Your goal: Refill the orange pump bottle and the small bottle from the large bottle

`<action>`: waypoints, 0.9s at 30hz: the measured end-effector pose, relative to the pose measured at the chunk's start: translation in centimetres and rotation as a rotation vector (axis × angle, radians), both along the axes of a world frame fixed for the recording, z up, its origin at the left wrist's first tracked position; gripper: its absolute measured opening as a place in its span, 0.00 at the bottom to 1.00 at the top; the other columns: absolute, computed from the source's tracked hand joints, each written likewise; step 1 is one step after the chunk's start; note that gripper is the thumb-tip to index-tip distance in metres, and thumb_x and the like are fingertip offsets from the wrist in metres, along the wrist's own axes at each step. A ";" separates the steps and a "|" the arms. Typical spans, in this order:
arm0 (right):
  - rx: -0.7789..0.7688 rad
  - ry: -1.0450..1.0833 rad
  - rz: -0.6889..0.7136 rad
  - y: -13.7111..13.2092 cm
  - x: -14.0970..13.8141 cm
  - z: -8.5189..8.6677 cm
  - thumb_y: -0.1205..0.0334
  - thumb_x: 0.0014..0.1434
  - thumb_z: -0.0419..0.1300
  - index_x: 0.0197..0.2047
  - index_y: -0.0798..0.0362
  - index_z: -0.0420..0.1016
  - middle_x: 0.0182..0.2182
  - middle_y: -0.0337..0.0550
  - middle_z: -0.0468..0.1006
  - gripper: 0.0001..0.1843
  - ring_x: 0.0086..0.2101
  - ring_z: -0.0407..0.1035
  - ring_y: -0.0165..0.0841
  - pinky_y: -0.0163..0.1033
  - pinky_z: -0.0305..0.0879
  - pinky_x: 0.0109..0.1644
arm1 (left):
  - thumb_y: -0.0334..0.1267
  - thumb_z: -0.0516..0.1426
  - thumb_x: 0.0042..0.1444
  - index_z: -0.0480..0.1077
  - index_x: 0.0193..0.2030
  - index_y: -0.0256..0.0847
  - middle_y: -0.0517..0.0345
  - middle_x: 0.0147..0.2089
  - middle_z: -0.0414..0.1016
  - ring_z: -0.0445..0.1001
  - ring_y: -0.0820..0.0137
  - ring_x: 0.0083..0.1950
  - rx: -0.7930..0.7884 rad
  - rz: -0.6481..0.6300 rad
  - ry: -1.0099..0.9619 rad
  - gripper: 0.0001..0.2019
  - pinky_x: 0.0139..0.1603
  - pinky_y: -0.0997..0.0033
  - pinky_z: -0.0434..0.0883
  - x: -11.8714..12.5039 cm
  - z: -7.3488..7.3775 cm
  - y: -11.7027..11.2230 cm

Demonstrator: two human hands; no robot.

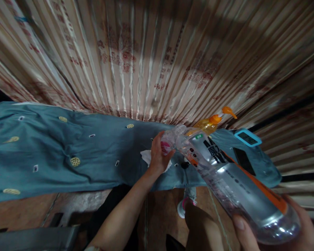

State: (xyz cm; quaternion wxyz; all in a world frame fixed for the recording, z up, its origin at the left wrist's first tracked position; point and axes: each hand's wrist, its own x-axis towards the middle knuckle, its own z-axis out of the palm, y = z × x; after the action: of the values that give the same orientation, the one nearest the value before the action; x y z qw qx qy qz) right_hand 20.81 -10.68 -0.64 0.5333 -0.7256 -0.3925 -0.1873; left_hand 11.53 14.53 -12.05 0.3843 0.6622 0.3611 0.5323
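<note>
My right hand [244,232] is wrapped round the lower end of a large clear plastic bottle [232,181] with a grey and orange label. The bottle lies tilted, its narrow end pointing up and left. At that end, my left hand [158,153] is closed round a small clear plastic container [167,142] with pink on it. Its exact kind is hard to make out, as is whether it touches the bottle's mouth. Beneath my left hand, a crumpled white tissue [146,156] rests on the teal cloth [102,150].
Behind the large bottle stands an orange pump bottle [208,124]. A blue-framed digital clock [248,137] and a dark phone [244,161] lie at the right end of the cloth. A small black object [185,164] is near the tissue. Patterned curtains [146,62] hang behind.
</note>
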 end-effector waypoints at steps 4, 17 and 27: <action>-0.018 -0.018 -0.009 0.3 0.0 -0.3 0.43 0.47 0.81 0.75 0.55 0.66 0.66 0.57 0.71 0.59 0.64 0.65 0.62 0.75 0.55 0.72 | 0.44 0.69 0.55 0.61 0.71 0.44 0.41 0.69 0.72 0.72 0.49 0.71 0.009 0.002 -0.024 0.39 0.74 0.42 0.67 0.1 -0.1 0.0; -0.036 0.018 -0.042 0.8 -0.2 -0.7 0.42 0.55 0.77 0.75 0.57 0.64 0.60 0.58 0.74 0.54 0.57 0.72 0.55 0.68 0.68 0.64 | 0.51 0.70 0.56 0.61 0.72 0.45 0.42 0.70 0.72 0.71 0.48 0.71 -0.016 -0.008 -0.024 0.40 0.74 0.42 0.66 -0.1 0.0 0.0; -0.034 0.014 0.001 0.7 -0.2 -0.5 0.45 0.57 0.76 0.76 0.58 0.62 0.61 0.59 0.73 0.52 0.56 0.72 0.53 0.67 0.68 0.64 | 0.61 0.68 0.57 0.61 0.72 0.44 0.39 0.70 0.71 0.71 0.46 0.71 -0.003 -0.017 -0.048 0.42 0.74 0.42 0.66 -0.1 -0.2 0.1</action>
State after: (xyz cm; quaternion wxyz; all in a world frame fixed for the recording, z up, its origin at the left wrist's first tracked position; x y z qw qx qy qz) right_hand 20.65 -9.94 -1.10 0.5240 -0.7355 -0.3922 -0.1751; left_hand 11.42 14.65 -12.21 0.3982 0.6519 0.3468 0.5442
